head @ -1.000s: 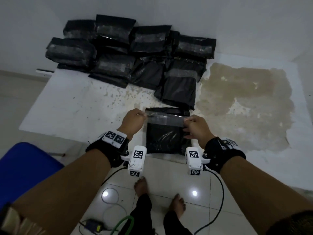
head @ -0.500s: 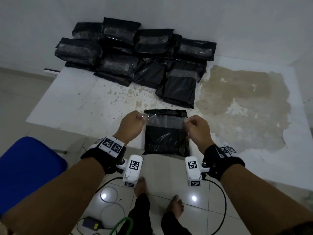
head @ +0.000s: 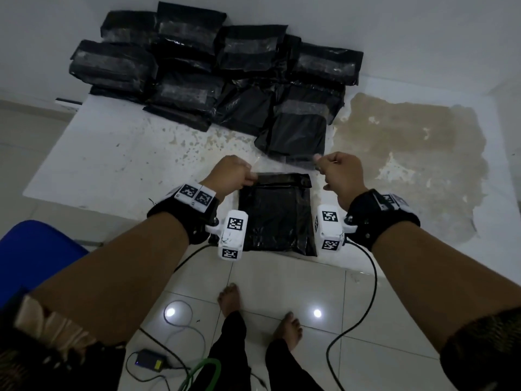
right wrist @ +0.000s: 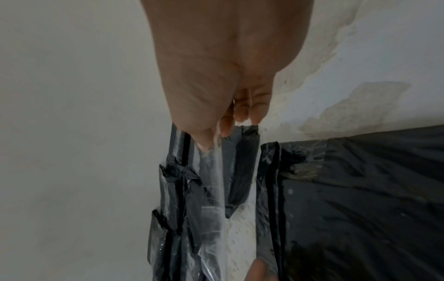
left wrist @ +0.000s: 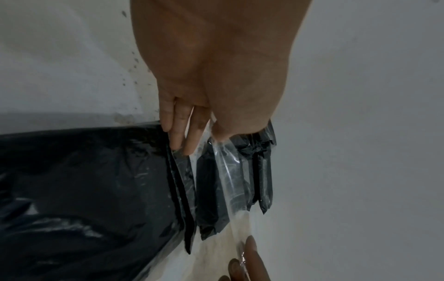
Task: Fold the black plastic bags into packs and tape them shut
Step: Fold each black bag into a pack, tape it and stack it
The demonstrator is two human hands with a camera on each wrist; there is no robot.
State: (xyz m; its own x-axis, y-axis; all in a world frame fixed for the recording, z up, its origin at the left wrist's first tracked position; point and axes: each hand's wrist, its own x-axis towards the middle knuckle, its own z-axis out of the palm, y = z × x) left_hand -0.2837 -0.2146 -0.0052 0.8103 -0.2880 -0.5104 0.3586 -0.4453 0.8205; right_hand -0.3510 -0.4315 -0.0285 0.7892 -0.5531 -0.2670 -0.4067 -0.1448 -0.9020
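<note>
A folded black plastic pack lies flat at the table's near edge, between my wrists. My left hand and right hand each pinch one end of a clear strip of tape stretched between them, held above the table just beyond the pack's far edge. In the left wrist view the tape runs from my thumb and fingers beside the pack. In the right wrist view the tape hangs from my pinched fingers left of the pack.
Several taped black packs are piled against the wall at the back of the white table. A brown stain covers the table's right part. A blue chair stands at the left; cables and my bare feet are on the tiled floor.
Both hands have lifted the tape strip off the pack's top and carried it away from me, past the pack's far edge. The pack stays in place.
</note>
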